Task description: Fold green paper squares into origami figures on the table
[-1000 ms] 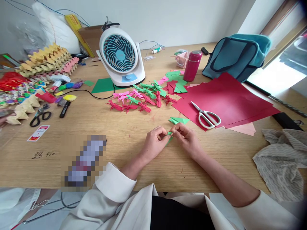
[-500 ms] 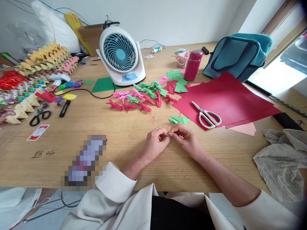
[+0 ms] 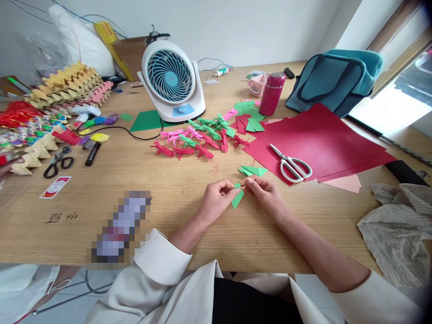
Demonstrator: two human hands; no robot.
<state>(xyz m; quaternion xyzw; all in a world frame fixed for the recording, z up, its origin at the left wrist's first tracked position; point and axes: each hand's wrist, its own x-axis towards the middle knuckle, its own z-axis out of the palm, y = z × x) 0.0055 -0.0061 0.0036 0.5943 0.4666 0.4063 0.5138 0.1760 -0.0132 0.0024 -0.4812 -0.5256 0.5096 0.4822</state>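
Pinched between the thumb and forefinger of my left hand (image 3: 219, 198) is a small folded green paper piece (image 3: 237, 199), its pointed part hanging down toward me. My right hand (image 3: 265, 193) is just right of it, fingers closed together at the paper's edge; whether they grip anything is too small to tell. Folded green papers (image 3: 252, 171) lie on the table just beyond my hands. Farther back is a cluster of folded paper figures in red (image 3: 204, 151), pink (image 3: 173, 135) and green (image 3: 212, 128).
White-handled scissors (image 3: 293, 165) lie on red sheets (image 3: 320, 135) at right. Behind stand a fan (image 3: 171, 81), a red flask (image 3: 272, 94) and a blue bag (image 3: 327, 83). A blurred-out object (image 3: 119, 227) is at left. Another person's hand (image 3: 10, 165) shows at the far left.
The green paper, mostly hidden between my fingers before, now shows below my left hand. My right fingers have drawn slightly right. A red item now shows at the other person's hand.
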